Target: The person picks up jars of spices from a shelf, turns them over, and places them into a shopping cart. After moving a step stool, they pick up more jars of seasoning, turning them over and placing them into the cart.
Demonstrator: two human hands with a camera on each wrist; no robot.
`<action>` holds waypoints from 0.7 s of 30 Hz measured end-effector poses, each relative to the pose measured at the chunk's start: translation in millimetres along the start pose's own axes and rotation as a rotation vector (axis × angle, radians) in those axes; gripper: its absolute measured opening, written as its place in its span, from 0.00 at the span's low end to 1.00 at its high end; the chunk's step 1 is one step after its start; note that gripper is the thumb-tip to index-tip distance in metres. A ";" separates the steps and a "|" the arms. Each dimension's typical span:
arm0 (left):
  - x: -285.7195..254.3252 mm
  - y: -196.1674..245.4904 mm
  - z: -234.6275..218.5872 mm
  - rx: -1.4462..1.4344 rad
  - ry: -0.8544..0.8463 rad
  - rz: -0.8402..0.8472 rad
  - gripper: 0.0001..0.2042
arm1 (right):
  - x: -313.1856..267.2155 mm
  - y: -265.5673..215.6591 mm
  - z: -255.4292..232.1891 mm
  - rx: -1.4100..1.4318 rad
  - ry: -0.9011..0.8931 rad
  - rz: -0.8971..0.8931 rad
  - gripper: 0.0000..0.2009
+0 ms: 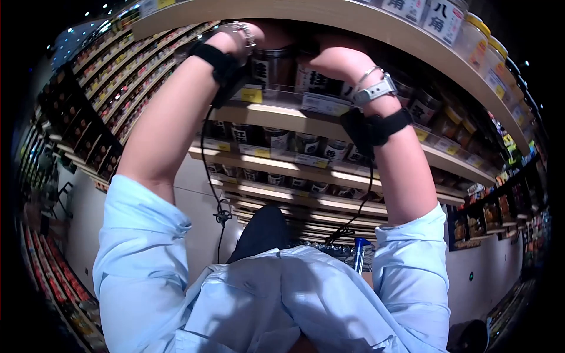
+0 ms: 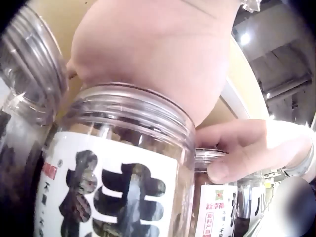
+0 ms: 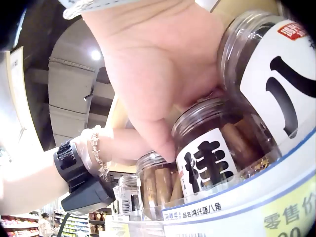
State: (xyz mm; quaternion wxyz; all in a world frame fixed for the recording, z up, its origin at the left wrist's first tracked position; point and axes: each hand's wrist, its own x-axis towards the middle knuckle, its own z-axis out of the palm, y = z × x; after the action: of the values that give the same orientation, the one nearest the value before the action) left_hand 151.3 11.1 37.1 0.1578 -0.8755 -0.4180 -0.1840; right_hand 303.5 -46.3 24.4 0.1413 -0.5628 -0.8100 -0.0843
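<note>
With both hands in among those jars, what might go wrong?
The right hand is at a cinnamon jar crowded by a neighbouring jar, so moving it might knock that one.
Lifting it too high could bump the shelf above.
The black cable hanging from the left wrist might catch on the shelf edge.
</note>
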 end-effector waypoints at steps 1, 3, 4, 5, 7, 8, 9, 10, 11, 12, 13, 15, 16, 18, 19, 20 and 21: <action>-0.4 2.6 -0.9 -0.005 -0.004 0.067 0.16 | 1.7 1.9 3.0 0.000 0.009 -0.002 0.29; -5.3 -4.1 -5.1 0.062 -0.009 0.148 0.16 | 0.6 -0.8 2.5 -0.008 -0.003 -0.005 0.27; -2.2 -5.8 -4.7 0.132 -0.009 0.160 0.16 | -0.7 -3.0 -0.1 -0.016 -0.025 -0.008 0.26; -10.6 12.3 -20.0 0.088 -0.065 0.083 0.16 | -4.8 -5.5 -3.5 0.002 -0.045 0.002 0.24; -13.2 16.7 -22.1 0.001 -0.093 0.056 0.16 | -7.5 -7.5 -5.5 0.032 -0.056 -0.001 0.21; -15.1 15.0 -23.2 -0.082 -0.120 0.010 0.16 | -9.8 -9.8 -7.7 0.061 -0.055 -0.004 0.18; -16.9 13.1 -21.3 -0.174 -0.108 0.017 0.15 | -12.1 -12.3 -9.1 0.048 -0.057 0.014 0.18; -17.5 9.5 -16.6 -0.171 -0.105 0.022 0.15 | -13.3 -13.8 -9.4 0.030 -0.065 0.025 0.17; -19.4 8.9 -13.0 -0.222 -0.062 0.045 0.16 | -11.6 -12.9 -6.3 0.046 -0.038 0.025 0.17; -20.0 7.6 -11.1 -0.273 -0.019 0.067 0.17 | -10.5 -11.9 -2.6 0.061 -0.012 0.024 0.17; -21.5 5.6 -9.6 -0.290 -0.056 0.097 0.17 | -9.5 -10.3 0.4 0.061 -0.008 0.023 0.17; -29.6 4.5 -4.1 -0.270 -0.042 0.072 0.18 | -8.7 -9.3 2.7 -0.065 0.053 -0.045 0.26; -34.0 4.3 -2.1 -0.253 -0.029 0.047 0.19 | -10.9 -7.8 2.0 -0.066 0.056 -0.048 0.26; -45.0 22.4 -21.7 -0.214 -0.156 -0.095 0.20 | -27.9 -3.7 -4.3 0.012 0.064 0.056 0.26; -52.2 38.3 -35.3 -0.175 -0.208 -0.132 0.21 | -39.6 2.8 -11.2 0.022 0.116 0.097 0.26; -56.2 44.8 -42.0 -0.139 -0.256 -0.172 0.22 | -52.1 14.0 -17.8 0.030 0.167 0.135 0.26; -57.0 39.9 -36.3 -0.119 -0.293 -0.200 0.23 | -63.3 27.9 -20.1 0.002 0.192 0.200 0.24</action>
State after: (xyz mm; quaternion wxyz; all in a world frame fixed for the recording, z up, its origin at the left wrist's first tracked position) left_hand 142.7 -67.0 38.4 0.0241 -0.8547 -0.5100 -0.0935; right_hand 352.9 -98.6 22.3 0.2264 -0.6300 -0.7327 -0.1224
